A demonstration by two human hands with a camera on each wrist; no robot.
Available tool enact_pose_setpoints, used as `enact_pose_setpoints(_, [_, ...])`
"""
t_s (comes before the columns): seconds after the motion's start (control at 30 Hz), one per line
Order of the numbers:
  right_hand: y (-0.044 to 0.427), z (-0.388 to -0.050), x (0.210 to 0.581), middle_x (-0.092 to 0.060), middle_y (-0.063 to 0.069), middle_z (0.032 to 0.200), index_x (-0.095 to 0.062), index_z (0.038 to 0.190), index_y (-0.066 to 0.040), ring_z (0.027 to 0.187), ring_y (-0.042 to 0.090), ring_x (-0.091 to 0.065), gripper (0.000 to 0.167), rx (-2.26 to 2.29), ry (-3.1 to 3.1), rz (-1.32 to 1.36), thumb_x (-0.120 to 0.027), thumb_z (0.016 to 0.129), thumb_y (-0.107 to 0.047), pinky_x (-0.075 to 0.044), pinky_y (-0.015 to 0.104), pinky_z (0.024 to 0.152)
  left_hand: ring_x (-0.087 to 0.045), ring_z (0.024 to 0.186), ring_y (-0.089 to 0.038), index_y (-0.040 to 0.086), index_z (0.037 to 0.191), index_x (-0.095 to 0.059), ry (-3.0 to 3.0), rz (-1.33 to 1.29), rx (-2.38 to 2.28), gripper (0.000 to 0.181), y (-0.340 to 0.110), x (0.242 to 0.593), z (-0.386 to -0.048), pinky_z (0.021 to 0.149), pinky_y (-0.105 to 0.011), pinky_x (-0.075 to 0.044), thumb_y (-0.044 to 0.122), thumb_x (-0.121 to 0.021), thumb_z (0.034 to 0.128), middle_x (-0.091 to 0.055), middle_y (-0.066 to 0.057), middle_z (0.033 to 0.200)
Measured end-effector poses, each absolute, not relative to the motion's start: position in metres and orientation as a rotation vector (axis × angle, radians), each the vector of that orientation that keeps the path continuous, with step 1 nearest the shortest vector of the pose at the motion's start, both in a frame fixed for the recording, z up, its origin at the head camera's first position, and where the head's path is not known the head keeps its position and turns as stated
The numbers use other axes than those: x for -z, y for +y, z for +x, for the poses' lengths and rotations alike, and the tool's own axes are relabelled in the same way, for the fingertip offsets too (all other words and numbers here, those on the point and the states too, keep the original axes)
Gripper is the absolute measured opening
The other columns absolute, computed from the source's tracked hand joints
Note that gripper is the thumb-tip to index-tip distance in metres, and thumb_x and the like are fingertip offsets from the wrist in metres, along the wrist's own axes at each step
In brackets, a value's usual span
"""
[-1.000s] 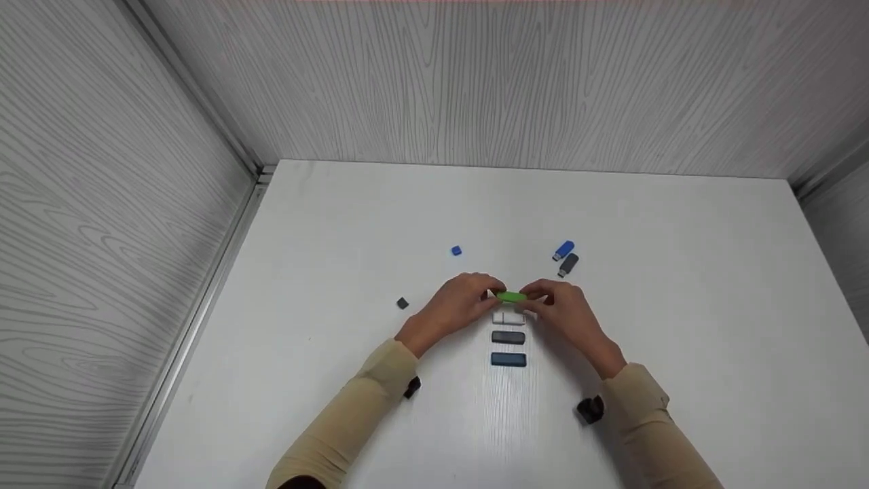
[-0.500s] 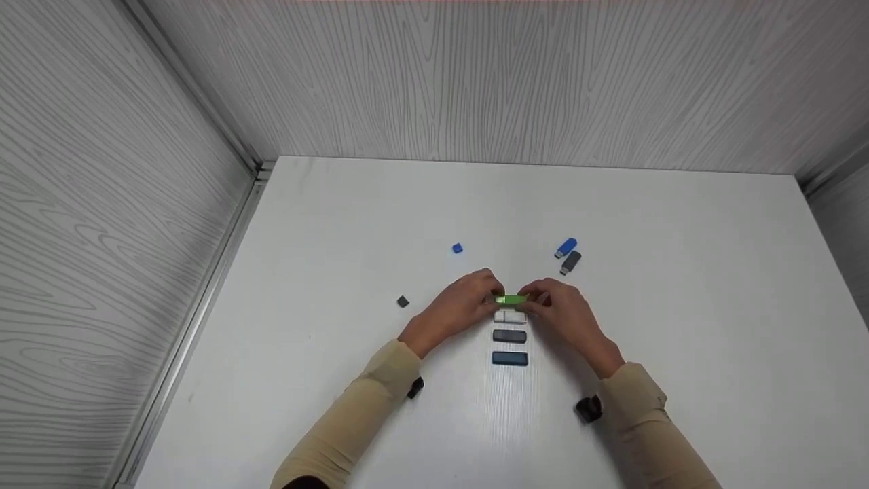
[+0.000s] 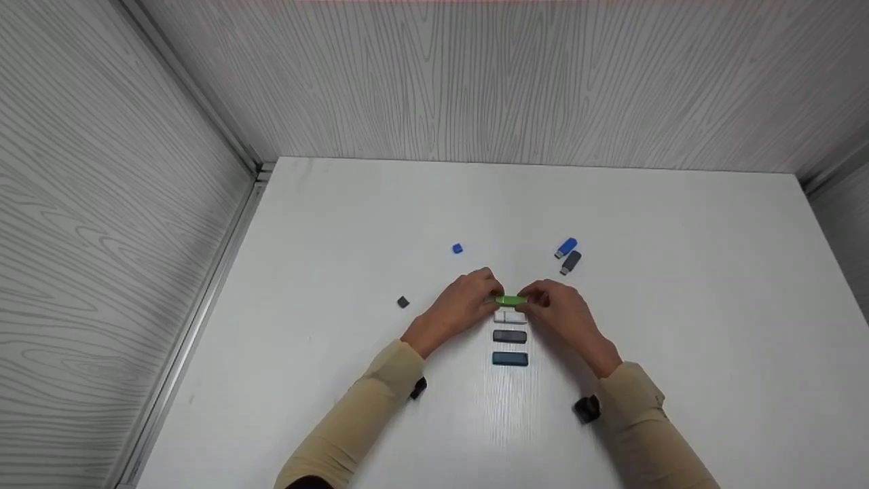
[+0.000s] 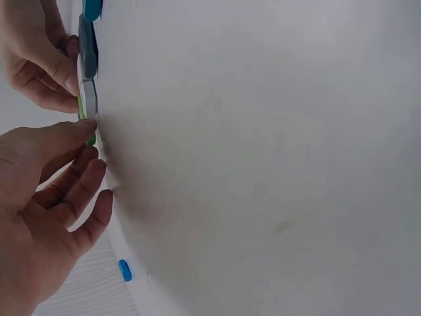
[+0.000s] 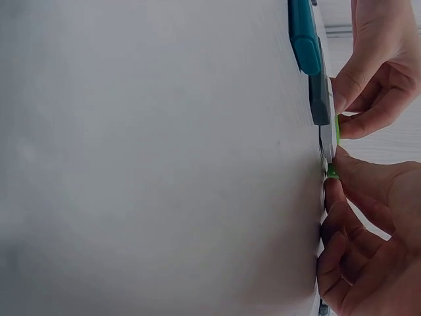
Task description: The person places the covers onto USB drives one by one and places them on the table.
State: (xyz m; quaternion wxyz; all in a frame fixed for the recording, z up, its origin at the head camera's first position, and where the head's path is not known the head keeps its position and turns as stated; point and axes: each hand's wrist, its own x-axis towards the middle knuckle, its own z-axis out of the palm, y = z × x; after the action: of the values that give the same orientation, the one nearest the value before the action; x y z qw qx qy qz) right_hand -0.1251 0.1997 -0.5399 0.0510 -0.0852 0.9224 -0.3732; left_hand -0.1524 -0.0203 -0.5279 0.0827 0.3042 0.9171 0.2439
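Observation:
A small green stick (image 3: 510,300) lies crosswise between the two hands in the head view. The left hand (image 3: 461,303) pinches its left end between thumb and fingers; the right hand (image 3: 562,312) pinches its right end. Just below it, nearer the person, is a white stick (image 3: 510,317), then a dark grey one (image 3: 509,336) and a teal one (image 3: 510,358), in a column. In the left wrist view the green stick (image 4: 91,140) shows at the thumb tip of the left hand (image 4: 46,204). Fingers partly cover both its ends.
Beyond the right hand lie a blue USB stick (image 3: 566,247) and a dark grey one (image 3: 571,262), metal plugs bare. A blue cap (image 3: 457,248) is beyond the left hand, a black cap (image 3: 403,301) to its left. Wood-grain panels stand behind and beside the white table (image 3: 326,224).
The green stick has moved slightly toward the person, nearer the white stick, and its upper face shows more. Both hands keep their pinch and have barely moved.

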Motion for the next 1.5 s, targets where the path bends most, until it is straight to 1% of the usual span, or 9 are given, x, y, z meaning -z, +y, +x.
enact_pose_setpoints(0.23, [0.201,-0.125,0.541,-0.074,0.010,0.098,-0.077,0.117,-0.007,0.086,0.020,-0.060,0.024,1.189,2.772,-0.225,-0.077,0.097,-0.018,-0.048,0.034,0.081,-0.067,0.108,-0.019,0.006,0.120,-0.076,2.741,0.848,-0.764,0.020,-0.017,0.527,-0.151,0.098,-0.034,-0.056,0.014,-0.067,0.1030,-0.069,-0.008,0.115])
enact_pose_setpoints(0.4, [0.204,-0.123,0.540,-0.074,0.010,0.099,-0.076,0.120,-0.006,0.088,0.022,-0.060,0.025,1.209,2.741,-0.177,-0.076,0.097,-0.018,-0.048,0.034,0.083,-0.068,0.108,-0.018,0.006,0.122,-0.075,2.726,0.829,-0.769,0.022,-0.012,0.527,-0.151,0.099,-0.033,-0.056,0.014,-0.067,0.1031,-0.070,-0.008,0.117])
enact_pose_setpoints(0.53, [0.206,-0.121,0.540,-0.073,0.010,0.100,-0.075,0.122,-0.007,0.089,0.022,-0.060,0.027,1.213,2.713,-0.149,-0.075,0.098,-0.019,-0.048,0.031,0.080,-0.068,0.109,-0.018,0.007,0.126,-0.073,2.724,0.807,-0.772,0.025,-0.012,0.527,-0.150,0.100,-0.032,-0.056,0.013,-0.067,0.1031,-0.070,-0.008,0.119])
enact_pose_setpoints(0.7, [0.205,-0.120,0.540,-0.072,0.011,0.101,-0.075,0.123,-0.008,0.087,0.021,-0.060,0.028,1.242,2.682,-0.131,-0.073,0.099,-0.022,-0.048,0.029,0.075,-0.067,0.109,-0.016,0.009,0.129,-0.071,2.727,0.750,-0.791,0.026,-0.018,0.525,-0.144,0.101,-0.031,-0.056,0.016,-0.063,0.1051,-0.070,-0.006,0.120])
enact_pose_setpoints(0.93, [0.205,-0.119,0.539,-0.074,0.010,0.108,-0.074,0.126,-0.011,0.094,0.023,-0.061,0.029,1.241,2.686,-0.092,-0.067,0.103,-0.028,-0.048,0.033,0.086,-0.067,0.106,-0.016,0.013,0.128,-0.072,2.771,0.628,-0.857,0.024,-0.035,0.518,-0.135,0.099,-0.034,-0.057,0.020,-0.061,0.1073,-0.071,-0.004,0.119])
enact_pose_setpoints(1.1, [0.203,-0.119,0.538,-0.074,0.010,0.111,-0.074,0.127,-0.012,0.097,0.024,-0.061,0.029,1.241,2.673,-0.069,-0.065,0.104,-0.030,-0.048,0.035,0.090,-0.067,0.101,-0.016,0.014,0.125,-0.074,2.811,0.579,-0.865,0.022,-0.047,0.514,-0.128,0.095,-0.034,-0.058,0.019,-0.063,0.1066,-0.073,-0.003,0.115])
enact_pose_setpoints(1.23, [0.202,-0.120,0.538,-0.075,0.009,0.112,-0.074,0.127,-0.012,0.096,0.024,-0.061,0.030,1.252,2.658,-0.086,-0.063,0.106,-0.030,-0.049,0.034,0.087,-0.066,0.096,-0.017,0.013,0.122,-0.075,2.847,0.545,-0.883,0.020,-0.057,0.512,-0.121,0.090,-0.034,-0.058,0.018,-0.064,0.1054,-0.074,-0.003,0.112])
enact_pose_setpoints(1.4, [0.207,-0.122,0.536,-0.075,0.011,0.112,-0.073,0.128,-0.011,0.095,0.023,-0.061,0.030,1.245,2.663,-0.104,-0.061,0.107,-0.029,-0.049,0.030,0.083,-0.064,0.089,-0.016,0.013,0.119,-0.076,2.907,0.496,-0.897,0.018,-0.067,0.512,-0.115,0.084,-0.031,-0.058,0.017,-0.066,0.1045,-0.076,-0.003,0.109])
enact_pose_setpoints(1.5, [0.213,-0.125,0.535,-0.075,0.012,0.113,-0.073,0.127,-0.010,0.095,0.023,-0.062,0.030,1.230,2.673,-0.096,-0.061,0.107,-0.028,-0.049,0.028,0.080,-0.063,0.086,-0.015,0.013,0.118,-0.076,2.939,0.461,-0.889,0.017,-0.074,0.512,-0.113,0.083,-0.031,-0.058,0.017,-0.066,0.1046,-0.077,-0.002,0.108])
